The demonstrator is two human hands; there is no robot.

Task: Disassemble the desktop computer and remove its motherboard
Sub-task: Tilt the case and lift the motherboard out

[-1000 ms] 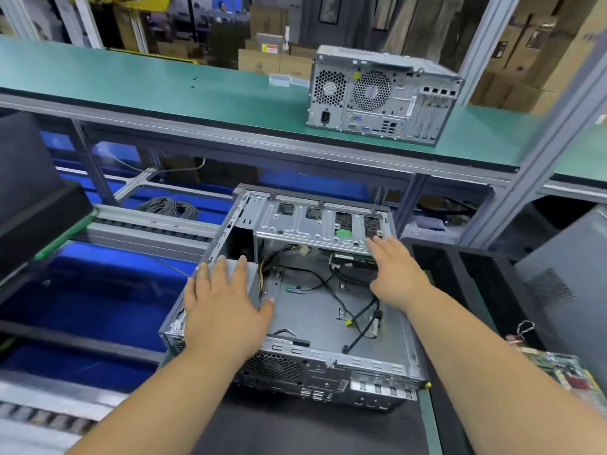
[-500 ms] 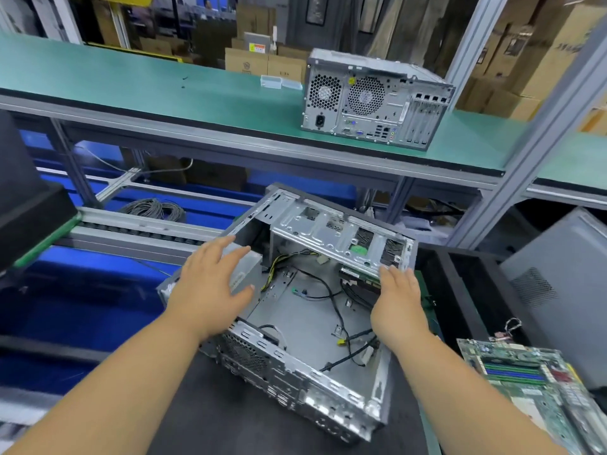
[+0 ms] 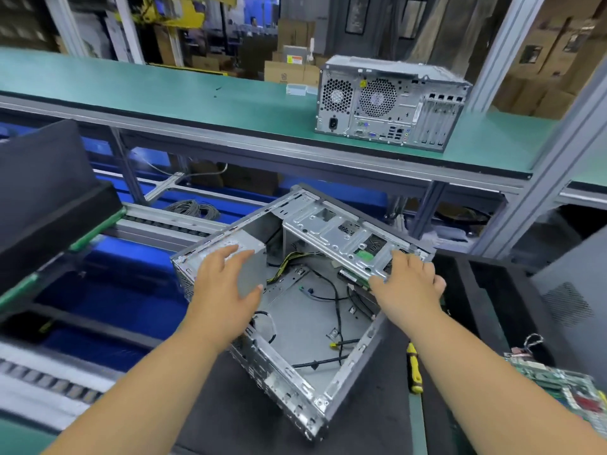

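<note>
The open metal computer case point(image 3: 305, 326) lies on its side on the dark mat, turned at an angle, with loose black and yellow cables on its bare floor. My left hand point(image 3: 226, 284) rests flat with spread fingers on the grey power supply box point(image 3: 253, 257) at the case's left corner. My right hand point(image 3: 407, 287) grips the edge of the drive cage bracket point(image 3: 338, 234) at the case's right side. The green motherboard point(image 3: 565, 385) lies outside the case at the right edge of view.
A closed computer tower point(image 3: 391, 103) stands on the green upper shelf point(image 3: 164, 90). A yellow-handled tool point(image 3: 414, 369) lies right of the case. A grey side panel point(image 3: 571, 300) leans at far right. A roller conveyor point(image 3: 164, 224) and blue bins run on the left.
The case has been turned clockwise on the mat under both hands and now sits diagonal. The view shifted right, bringing the motherboard into view.
</note>
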